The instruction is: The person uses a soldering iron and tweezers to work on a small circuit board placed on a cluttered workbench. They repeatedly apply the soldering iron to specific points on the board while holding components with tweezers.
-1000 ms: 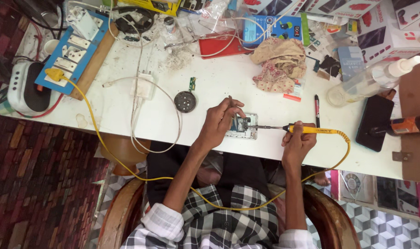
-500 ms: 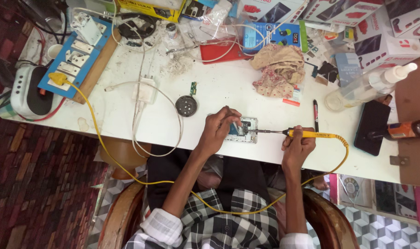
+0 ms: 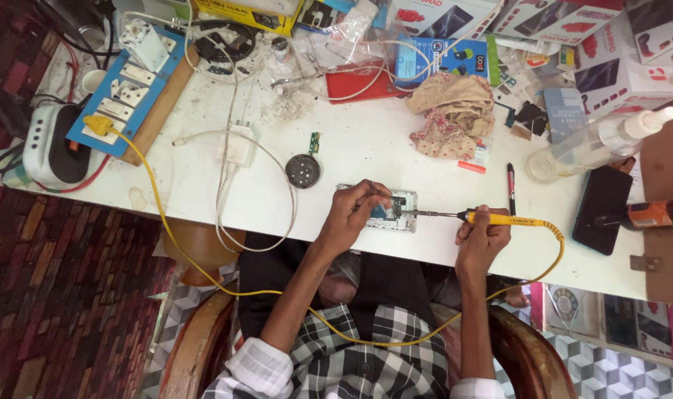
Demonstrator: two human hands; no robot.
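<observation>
The white table takes up most of the upper frame, and it is crowded: boxes, wires, a crumpled cloth at upper centre, a blue power strip at upper left. From that strip my yellow cord runs down off the table edge, loops across my lap and climbs back up at the right to the soldering iron. That loop is my biggest worry, I think: if my knee or the chair arm snags it, the tip would be tugged across the board.

My right hand, right of centre, is closed around the iron's yellow handle like a pen. The hot metal tip points left and meets the small opened phone lying flat at the table's near edge, centre frame. My left hand rests on the phone's left part, fingers curled down and pinched narrow; I cannot tell whether they hold a bit of wire or only press the phone steady.

Those left fingertips sit just beside the tip. A slip could burn them, I'd say, or smear solder onto neighbouring parts. The phone lies near the edge, so a hard push might slide it off. A spray bottle lies at the right, well apart from the tip.
</observation>
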